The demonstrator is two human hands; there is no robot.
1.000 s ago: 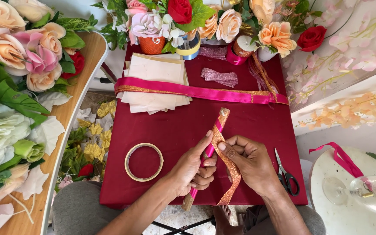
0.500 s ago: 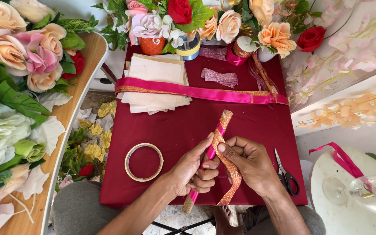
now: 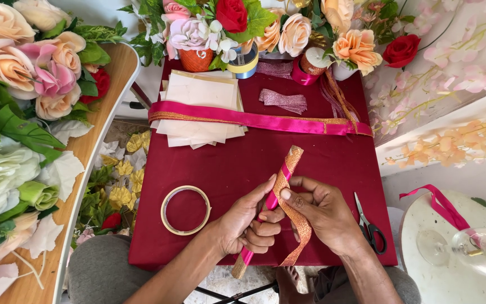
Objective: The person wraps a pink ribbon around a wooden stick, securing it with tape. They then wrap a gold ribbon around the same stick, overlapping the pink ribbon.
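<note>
Head view shows one stack of cream paper sheets [image 3: 201, 110] under a long pink ribbon [image 3: 254, 119], one tape ring [image 3: 185, 210], one pair of scissors [image 3: 370, 228], all on a dark red cloth [image 3: 333, 163]. Left hand [image 3: 248, 225] wraps closed around a pink stick [image 3: 269, 204] over the cloth's near edge; right hand [image 3: 324, 217] pinches the glittery gold ribbon [image 3: 296, 217] against it. Artificial flowers surround the table.
</note>
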